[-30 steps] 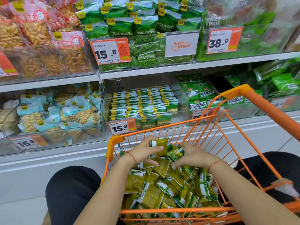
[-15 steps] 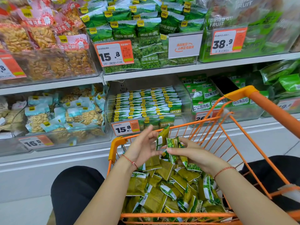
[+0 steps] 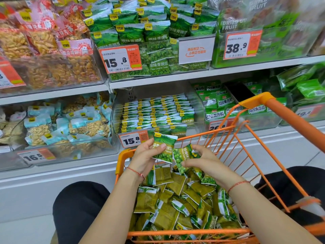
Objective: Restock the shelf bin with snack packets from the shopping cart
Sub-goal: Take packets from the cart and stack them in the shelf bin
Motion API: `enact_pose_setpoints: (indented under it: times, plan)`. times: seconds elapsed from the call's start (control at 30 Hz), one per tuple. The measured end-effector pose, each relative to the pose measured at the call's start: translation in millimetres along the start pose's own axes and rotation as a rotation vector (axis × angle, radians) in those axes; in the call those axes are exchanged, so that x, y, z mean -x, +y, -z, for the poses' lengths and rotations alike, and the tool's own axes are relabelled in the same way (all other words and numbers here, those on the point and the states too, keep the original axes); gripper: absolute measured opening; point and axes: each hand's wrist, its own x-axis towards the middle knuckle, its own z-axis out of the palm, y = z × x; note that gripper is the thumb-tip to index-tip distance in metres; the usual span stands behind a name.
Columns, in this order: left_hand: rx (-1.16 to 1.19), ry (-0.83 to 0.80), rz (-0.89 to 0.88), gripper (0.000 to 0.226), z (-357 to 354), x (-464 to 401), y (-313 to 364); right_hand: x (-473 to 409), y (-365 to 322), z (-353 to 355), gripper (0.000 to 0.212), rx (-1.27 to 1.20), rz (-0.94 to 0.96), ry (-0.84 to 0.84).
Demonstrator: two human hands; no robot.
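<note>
A person crouches before a snack shelf with an orange shopping cart [image 3: 255, 101] pulled in between their knees. The left hand [image 3: 144, 158] is raised above the cart's front rim, its thumb pressed across the face of an upright green pea packet [image 3: 164, 147], pinching it against the fingers behind. Just beside it, the right hand [image 3: 202, 160] pinches a second green packet [image 3: 181, 158], tilted on its side, and the two packets overlap at their edges. Both wrists wear a thin red string bracelet. Below the hands, a loose heap of green snack packets [image 3: 181, 206] lies in the cart basket, many lying back side up and showing olive green. Directly behind the hands, on the lower shelf, sits a clear shelf bin [image 3: 198, 110] with neat rows of the same green packets, a price tag [image 3: 132, 140] reading 15.8 on its front. Neighbouring bins hold peanuts in pale blue bags at left and other green packs at right
</note>
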Motion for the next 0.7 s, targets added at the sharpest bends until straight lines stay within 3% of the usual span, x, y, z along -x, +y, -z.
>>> enact_pose_setpoints:
  times: [0.13, 0.2, 0.27, 0.4, 0.57, 0.6, 0.63, 0.7]
  plan:
    - [0.019, -0.043, 0.016, 0.072, 7.3, 2.2, 2.7, 2.8, -2.9, 1.6, 0.073, 0.039, 0.001, 0.025]
    - [-0.156, -0.126, 0.045, 0.035, 0.6, 5.2, -0.3, 4.7, -4.8, 0.1, 0.065, 0.104, 0.005, 0.008]
    - [-0.338, -0.195, 0.088, 0.020, -7.6, 8.2, -3.9, 5.9, -6.3, -2.6, 0.055, 0.156, 0.021, -0.018]
    - [-0.469, -0.235, 0.116, 0.028, -8.3, 7.8, -8.2, 3.3, -4.9, -2.4, 0.061, 0.118, 0.036, -0.050]
    - [-0.524, -0.223, 0.072, 0.103, -8.2, 11.6, -10.3, 6.4, -2.9, -6.1, 0.067, 0.135, 0.083, -0.033]
    - [-0.522, -0.230, 0.073, 0.108, -7.4, 10.2, -12.5, 6.3, -2.4, -4.5, 0.072, 0.119, 0.071, -0.026]
    - [-0.514, -0.239, 0.076, 0.102, -7.3, 9.2, -13.5, 5.3, -3.4, -2.7, 0.075, 0.079, 0.051, -0.021]
    - [-0.509, -0.229, 0.065, 0.070, -10.2, 10.7, -11.5, 3.3, -4.5, 0.9, 0.075, -0.097, -0.041, -0.038]
